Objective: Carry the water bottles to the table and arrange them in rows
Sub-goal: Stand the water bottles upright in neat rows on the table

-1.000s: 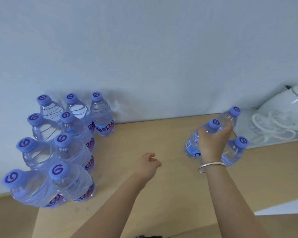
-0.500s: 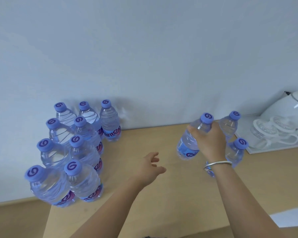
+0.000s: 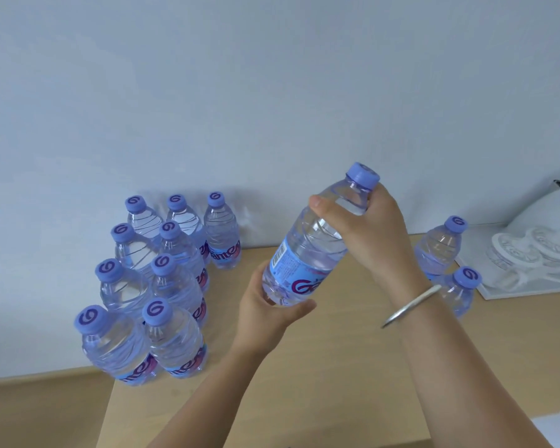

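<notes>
Indoors, wooden table (image 3: 337, 383) against pale wall (image 3: 240, 92), water bottles (image 3: 162, 286) grouped

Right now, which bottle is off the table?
The tilted bottle held between both hands; right hand grips its shoulder, left hand its base. All others stand upright.

The kettle (image 3: 550, 215) at the surface's far right corner is cut off by the picture's right edge, and the pale shapes (image 3: 530, 253) in front of it are too washed out to name. The right hand (image 3: 366, 234) hides the tilted bottle's (image 3: 307, 253) shoulder, and its wrist covers part of the two bottles (image 3: 446, 263) behind. In the cluster (image 3: 149, 286) by the far left edge, front bottles mask the labels of those behind.
</notes>
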`<act>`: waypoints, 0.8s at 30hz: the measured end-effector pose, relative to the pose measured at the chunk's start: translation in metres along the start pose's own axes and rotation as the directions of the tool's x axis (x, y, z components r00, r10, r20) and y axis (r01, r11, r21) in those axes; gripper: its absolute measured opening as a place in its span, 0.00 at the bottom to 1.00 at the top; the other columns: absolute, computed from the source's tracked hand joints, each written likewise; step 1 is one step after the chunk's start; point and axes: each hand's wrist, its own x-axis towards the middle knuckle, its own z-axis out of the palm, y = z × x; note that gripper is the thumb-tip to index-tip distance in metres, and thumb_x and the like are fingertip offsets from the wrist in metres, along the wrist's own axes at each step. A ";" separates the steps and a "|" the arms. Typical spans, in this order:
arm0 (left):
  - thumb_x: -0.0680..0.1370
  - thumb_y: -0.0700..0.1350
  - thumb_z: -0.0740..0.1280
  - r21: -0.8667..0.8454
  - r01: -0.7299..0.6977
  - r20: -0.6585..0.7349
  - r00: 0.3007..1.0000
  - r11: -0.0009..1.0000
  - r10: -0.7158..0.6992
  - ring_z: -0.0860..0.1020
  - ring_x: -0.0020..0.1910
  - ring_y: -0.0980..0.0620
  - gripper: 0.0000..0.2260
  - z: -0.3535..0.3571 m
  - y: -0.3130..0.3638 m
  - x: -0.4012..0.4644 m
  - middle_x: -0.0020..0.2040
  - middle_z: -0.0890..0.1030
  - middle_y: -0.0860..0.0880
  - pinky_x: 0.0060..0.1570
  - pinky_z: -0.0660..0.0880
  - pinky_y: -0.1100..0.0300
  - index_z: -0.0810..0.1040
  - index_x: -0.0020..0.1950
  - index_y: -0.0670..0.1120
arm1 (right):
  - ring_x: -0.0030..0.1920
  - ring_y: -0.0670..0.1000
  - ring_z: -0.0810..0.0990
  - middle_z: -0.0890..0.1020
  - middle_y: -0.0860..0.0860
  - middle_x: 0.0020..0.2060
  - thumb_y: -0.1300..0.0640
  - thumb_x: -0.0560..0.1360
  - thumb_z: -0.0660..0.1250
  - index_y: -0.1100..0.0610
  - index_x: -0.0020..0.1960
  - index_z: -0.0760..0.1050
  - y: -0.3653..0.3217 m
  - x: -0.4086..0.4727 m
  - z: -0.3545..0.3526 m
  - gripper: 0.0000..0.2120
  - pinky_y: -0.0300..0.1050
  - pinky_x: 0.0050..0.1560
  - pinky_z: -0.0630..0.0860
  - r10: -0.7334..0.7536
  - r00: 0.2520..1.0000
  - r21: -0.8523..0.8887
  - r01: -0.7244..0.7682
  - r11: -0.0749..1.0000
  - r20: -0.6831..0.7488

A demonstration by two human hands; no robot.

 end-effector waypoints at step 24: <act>0.60 0.40 0.76 -0.003 0.192 0.174 0.967 0.981 -0.188 0.80 0.41 0.56 0.25 -0.025 0.026 -0.038 0.44 0.82 0.49 0.42 0.76 0.65 0.73 0.55 0.41 | 0.45 0.49 0.83 0.85 0.48 0.43 0.50 0.66 0.74 0.53 0.53 0.70 -0.001 0.000 0.020 0.20 0.44 0.43 0.78 -0.067 0.894 0.234 -0.043 0.971 0.442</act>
